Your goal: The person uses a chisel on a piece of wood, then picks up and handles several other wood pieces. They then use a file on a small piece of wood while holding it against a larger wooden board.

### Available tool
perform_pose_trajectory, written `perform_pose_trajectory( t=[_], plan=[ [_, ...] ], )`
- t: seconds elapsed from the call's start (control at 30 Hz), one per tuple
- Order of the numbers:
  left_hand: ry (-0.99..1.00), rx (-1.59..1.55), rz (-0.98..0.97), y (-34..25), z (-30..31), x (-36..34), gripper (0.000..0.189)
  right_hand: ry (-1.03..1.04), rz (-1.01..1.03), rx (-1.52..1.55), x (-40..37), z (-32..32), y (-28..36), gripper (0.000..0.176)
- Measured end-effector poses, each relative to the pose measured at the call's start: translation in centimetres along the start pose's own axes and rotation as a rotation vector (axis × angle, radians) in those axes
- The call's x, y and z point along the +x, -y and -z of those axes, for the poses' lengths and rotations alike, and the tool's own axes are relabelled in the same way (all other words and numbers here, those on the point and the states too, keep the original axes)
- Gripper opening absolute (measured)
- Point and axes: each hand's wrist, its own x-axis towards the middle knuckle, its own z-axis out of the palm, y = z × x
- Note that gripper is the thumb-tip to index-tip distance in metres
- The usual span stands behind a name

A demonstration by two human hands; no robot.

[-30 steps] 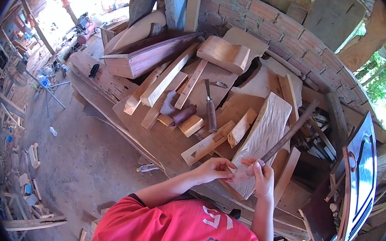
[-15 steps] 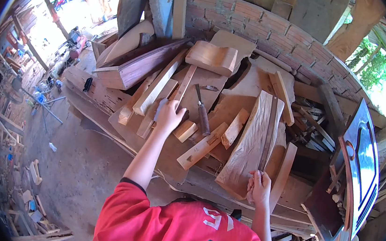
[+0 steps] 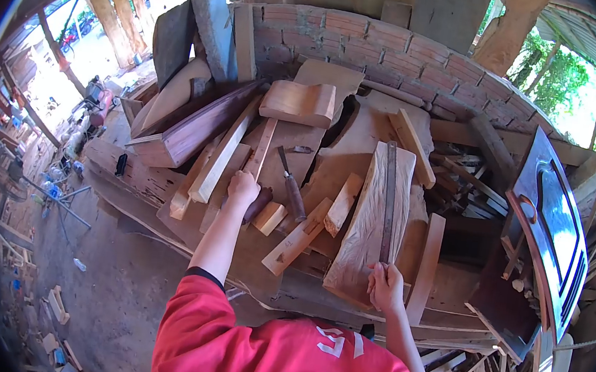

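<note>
My left hand [image 3: 243, 187] is closed around the lower end of a narrow wooden strip [image 3: 266, 141], beside a dark rounded handle [image 3: 258, 205]. A wide pale wooden block [image 3: 356, 221] lies on the bench, with a long dark metal strip [image 3: 389, 203] lengthwise on top. The fingers of my right hand [image 3: 385, 286] are closed at that strip's near end. Between my hands are a chisel [image 3: 292, 187] with a dark handle, a small wood block [image 3: 270, 219], a flat wooden piece with a hole [image 3: 298, 237] and a short offcut [image 3: 343, 204].
A curved wooden block [image 3: 298, 103] and a long reddish box-like beam [image 3: 191, 127] lie at the back left. Behind the bench stands a brick wall [image 3: 356, 47]. A glossy dark panel [image 3: 549, 227] leans at the right, near stacked scrap wood [image 3: 469, 186].
The view has shifted, so the scene sits further left. The metal strip has moved from near the wide block's right edge towards its middle, with my right hand at its near end.
</note>
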Motion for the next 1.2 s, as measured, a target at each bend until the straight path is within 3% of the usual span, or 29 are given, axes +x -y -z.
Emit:
perform_pose_trajectory(
  t=[0.07, 0.4, 0.53, 0.6, 0.67, 0.73, 0.8, 0.93, 1.03, 1.1, 1.2],
  plan=[
    [-0.115, -0.076, -0.045, 0.3, -0.3, -0.1, 0.031, 0.002, 0.039, -0.039, 0.1, 0.1, -0.3, 0.026],
    [-0.090, -0.270, -0.042, 2.0, -0.6, -1.3, 0.043, 0.028, -0.044, -0.060, 1.3, 1.1, 1.1, 0.025],
    [-0.183, -0.320, -0.114, 3.5, -1.9, -1.1, 0.049, 0.034, 0.018, -0.277, 5.8, 2.1, 0.7, 0.025],
    [-0.209, -0.324, -0.129, 4.0, -2.3, -1.6, 0.050, -0.040, 0.175, -0.685, 9.6, 1.8, 2.0, 0.030],
    [-0.196, -0.329, -0.129, 4.1, -2.3, -2.4, 0.054, -0.045, 0.236, -0.680, 13.0, 0.1, 4.3, 0.034],
    [-0.277, -0.319, -0.145, 4.2, -2.1, -3.5, 0.053, -0.010, 0.243, -0.825, 16.4, -2.2, 6.6, 0.037],
    [-0.192, -0.375, -0.121, 3.9, -0.5, -4.9, 0.049, 0.048, 0.284, -0.978, 19.8, -4.5, 7.1, 0.039],
    [-0.164, -0.331, -0.078, 4.7, 2.1, -7.4, 0.042, 0.061, 0.291, -1.025, 23.1, -8.7, 7.2, 0.037],
    [-0.224, -0.429, -0.168, 6.9, 2.3, -9.0, 0.037, 0.062, 0.257, -1.035, 23.9, -10.1, 6.2, 0.036],
    [-0.137, -0.400, -0.083, 7.5, 3.7, -11.0, 0.034, 0.068, 0.235, -1.031, 23.8, -10.1, 5.7, 0.036],
    [-0.185, -0.344, -0.058, 8.5, 4.2, -14.0, 0.032, 0.082, 0.212, -1.030, 24.1, -9.6, 4.6, 0.036]
  ],
)
